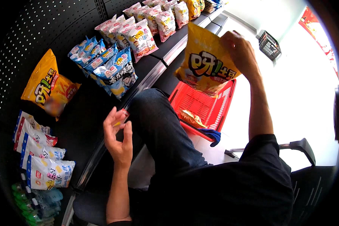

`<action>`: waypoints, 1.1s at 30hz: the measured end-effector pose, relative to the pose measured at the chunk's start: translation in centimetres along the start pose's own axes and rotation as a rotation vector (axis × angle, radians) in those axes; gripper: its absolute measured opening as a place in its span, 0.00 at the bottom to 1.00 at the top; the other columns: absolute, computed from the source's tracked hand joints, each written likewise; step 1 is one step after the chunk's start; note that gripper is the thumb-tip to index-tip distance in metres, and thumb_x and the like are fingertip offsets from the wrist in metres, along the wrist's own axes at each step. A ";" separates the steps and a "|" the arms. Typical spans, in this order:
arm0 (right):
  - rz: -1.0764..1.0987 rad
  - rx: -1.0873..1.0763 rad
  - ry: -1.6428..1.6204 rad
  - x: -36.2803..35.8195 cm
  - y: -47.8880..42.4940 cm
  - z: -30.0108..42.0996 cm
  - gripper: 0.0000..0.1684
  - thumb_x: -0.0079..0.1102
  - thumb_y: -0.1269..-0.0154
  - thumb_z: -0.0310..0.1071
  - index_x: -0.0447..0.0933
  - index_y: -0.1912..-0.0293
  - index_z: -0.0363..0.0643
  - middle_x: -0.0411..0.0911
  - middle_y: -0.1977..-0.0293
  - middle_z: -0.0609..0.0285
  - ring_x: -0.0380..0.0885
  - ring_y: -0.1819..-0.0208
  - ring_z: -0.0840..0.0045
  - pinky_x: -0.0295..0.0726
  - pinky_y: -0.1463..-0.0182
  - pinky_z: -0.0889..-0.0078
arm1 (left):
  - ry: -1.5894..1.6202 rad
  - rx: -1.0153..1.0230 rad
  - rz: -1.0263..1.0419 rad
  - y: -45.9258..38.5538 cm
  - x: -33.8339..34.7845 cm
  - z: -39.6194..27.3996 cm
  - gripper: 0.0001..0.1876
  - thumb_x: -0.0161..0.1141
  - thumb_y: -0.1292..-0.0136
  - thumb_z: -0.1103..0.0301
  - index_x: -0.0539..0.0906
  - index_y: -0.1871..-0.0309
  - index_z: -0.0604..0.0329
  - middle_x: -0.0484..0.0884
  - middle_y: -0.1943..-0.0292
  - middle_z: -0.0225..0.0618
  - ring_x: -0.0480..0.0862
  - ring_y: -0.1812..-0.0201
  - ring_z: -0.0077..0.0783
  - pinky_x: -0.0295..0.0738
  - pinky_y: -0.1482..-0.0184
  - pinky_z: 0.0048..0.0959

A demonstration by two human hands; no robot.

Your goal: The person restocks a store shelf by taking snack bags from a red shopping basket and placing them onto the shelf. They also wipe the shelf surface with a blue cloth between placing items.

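My right hand (238,50) grips a large yellow snack bag (206,60) by its side edge, holding it up over a red plastic shopping basket (227,107). Inside the basket lies another snack packet (192,118), and a dark blue cloth or glove (214,135) hangs at its near corner. With fingers apart and nothing in them, my left hand (117,138) hovers by the shelf's front edge. A similar yellow bag (49,84) leans on the black shelf (84,110), left of blue snack bags (115,73).
Pink and white bags (142,38) line the shelf farther back. White snack bags (50,173) and clear bottles with green parts (31,206) stand at lower left. A dark crate (269,45) sits on the floor by the wall. My knee (152,104) is close to the shelf edge.
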State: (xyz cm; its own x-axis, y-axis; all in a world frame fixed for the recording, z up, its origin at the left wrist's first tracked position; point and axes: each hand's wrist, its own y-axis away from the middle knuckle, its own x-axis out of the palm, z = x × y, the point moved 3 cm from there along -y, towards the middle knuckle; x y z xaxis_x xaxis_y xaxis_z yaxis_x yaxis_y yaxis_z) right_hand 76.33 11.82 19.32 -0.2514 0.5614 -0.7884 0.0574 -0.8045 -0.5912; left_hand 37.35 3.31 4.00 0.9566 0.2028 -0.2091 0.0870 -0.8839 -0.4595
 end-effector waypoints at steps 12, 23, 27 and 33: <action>0.223 0.354 0.262 20.5 8.5 -16.7 0.13 0.55 0.30 0.39 0.86 0.62 0.46 0.86 0.61 0.49 0.86 0.58 0.53 0.83 0.56 0.50 | -0.106 -0.265 0.063 4.6 -4.5 3.8 0.22 0.56 0.23 0.67 0.71 0.29 0.59 0.84 0.47 0.39 0.85 0.52 0.27 0.81 0.55 0.25; 0.498 0.726 0.230 30.1 13.1 -24.3 0.18 0.50 0.29 0.35 0.84 0.50 0.38 0.83 0.50 0.35 0.84 0.47 0.48 0.82 0.44 0.47 | -0.178 -0.305 0.040 4.6 -6.6 4.3 0.21 0.60 0.26 0.75 0.74 0.32 0.60 0.86 0.52 0.38 0.87 0.54 0.26 0.82 0.54 0.24; 0.297 0.574 -0.062 31.1 13.7 -23.4 0.24 0.63 0.33 0.31 0.77 0.38 0.42 0.79 0.42 0.40 0.77 0.38 0.52 0.75 0.33 0.53 | -0.171 -0.280 0.001 3.4 -9.1 4.2 0.22 0.59 0.24 0.71 0.71 0.30 0.61 0.83 0.49 0.41 0.86 0.53 0.28 0.83 0.52 0.26; 0.129 0.541 -0.439 29.1 7.0 -19.7 0.24 0.57 0.24 0.37 0.74 0.35 0.36 0.80 0.40 0.45 0.79 0.38 0.60 0.76 0.34 0.61 | -0.215 -0.194 -0.192 -0.7 -13.4 5.2 0.22 0.58 0.23 0.69 0.70 0.30 0.61 0.81 0.46 0.43 0.86 0.53 0.26 0.84 0.58 0.23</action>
State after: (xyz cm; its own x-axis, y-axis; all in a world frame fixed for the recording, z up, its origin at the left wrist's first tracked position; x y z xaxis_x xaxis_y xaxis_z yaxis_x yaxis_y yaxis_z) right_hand 88.40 26.36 -11.10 -0.6475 0.4166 -0.6381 -0.3467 -0.9067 -0.2402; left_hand 23.06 3.45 2.61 0.8390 0.4393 -0.3210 0.3309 -0.8803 -0.3398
